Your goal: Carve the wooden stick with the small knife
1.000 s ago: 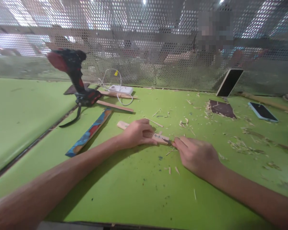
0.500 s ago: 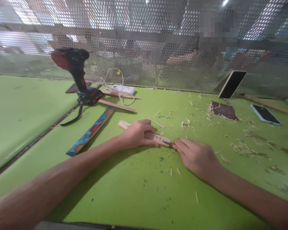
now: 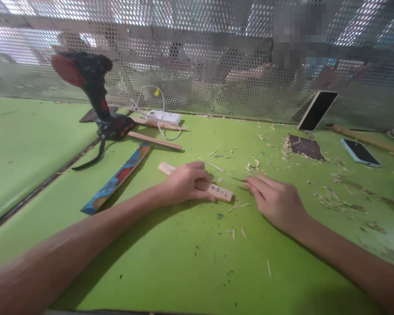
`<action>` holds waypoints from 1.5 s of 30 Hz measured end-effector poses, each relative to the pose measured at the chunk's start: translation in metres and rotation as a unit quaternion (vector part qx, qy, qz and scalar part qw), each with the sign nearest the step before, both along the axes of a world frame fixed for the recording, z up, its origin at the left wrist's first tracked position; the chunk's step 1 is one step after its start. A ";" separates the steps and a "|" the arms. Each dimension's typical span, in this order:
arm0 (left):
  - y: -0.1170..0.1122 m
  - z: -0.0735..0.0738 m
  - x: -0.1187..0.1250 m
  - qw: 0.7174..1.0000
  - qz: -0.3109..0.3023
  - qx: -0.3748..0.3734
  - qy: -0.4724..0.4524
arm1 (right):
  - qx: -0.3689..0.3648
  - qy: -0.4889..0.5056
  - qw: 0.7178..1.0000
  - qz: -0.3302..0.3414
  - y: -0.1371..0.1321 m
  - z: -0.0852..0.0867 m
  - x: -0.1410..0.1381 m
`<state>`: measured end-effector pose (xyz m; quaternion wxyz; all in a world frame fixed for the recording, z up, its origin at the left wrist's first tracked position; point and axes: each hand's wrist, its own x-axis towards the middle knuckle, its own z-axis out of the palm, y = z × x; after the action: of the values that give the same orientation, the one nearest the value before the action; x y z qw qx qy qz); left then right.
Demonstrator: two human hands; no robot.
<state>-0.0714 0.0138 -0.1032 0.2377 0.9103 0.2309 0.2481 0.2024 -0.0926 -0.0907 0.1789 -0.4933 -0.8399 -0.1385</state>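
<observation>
My left hand (image 3: 188, 181) is closed over the middle of a pale wooden strip (image 3: 220, 191), pressing it to the green table (image 3: 184, 253). The strip carries dark handwritten marks near its right end, and its rounded left end sticks out past my knuckles. To the right, my right hand (image 3: 276, 199) grips a knife (image 3: 239, 179) whose thin blade points left. The blade is apart from the strip, a little above its right end. My fingers hide the knife's handle. Thin wood shavings (image 3: 239, 206) lie between the strip and my right hand.
A red and black cordless drill (image 3: 95, 96) stands at the back left, by a blue painted strip (image 3: 116, 179) and wooden sticks (image 3: 156, 141). A white power bank (image 3: 164, 117), dark sandpaper (image 3: 305, 147) and two phones (image 3: 361, 152) lie before a perforated metal screen (image 3: 200, 78).
My right hand has drawn the knife off the strip's right end, moving slightly up and right. My left hand still holds the strip. The view has shifted slightly.
</observation>
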 end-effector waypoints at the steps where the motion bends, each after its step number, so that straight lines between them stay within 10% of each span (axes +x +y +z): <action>1: -0.001 0.001 0.000 1.000 0.002 0.000 0.003 | -0.018 0.009 1.000 0.018 -0.002 -0.001 -0.004; 15: -0.002 0.006 0.003 1.000 0.008 -0.019 0.019 | 0.063 -0.064 0.994 0.067 -0.014 0.001 -0.018; 26: -0.003 0.005 0.001 1.000 0.004 -0.017 0.023 | -0.158 0.099 0.982 0.043 -0.012 0.005 -0.009; 45: -0.004 0.004 0.001 0.999 0.004 -0.002 0.033 | -0.299 0.320 0.897 -0.057 0.000 0.008 0.014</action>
<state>-0.0706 0.0102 -0.0995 0.2314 0.9165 0.2424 0.2186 0.2162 -0.0927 -0.0824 0.2737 -0.5886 -0.7094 0.2745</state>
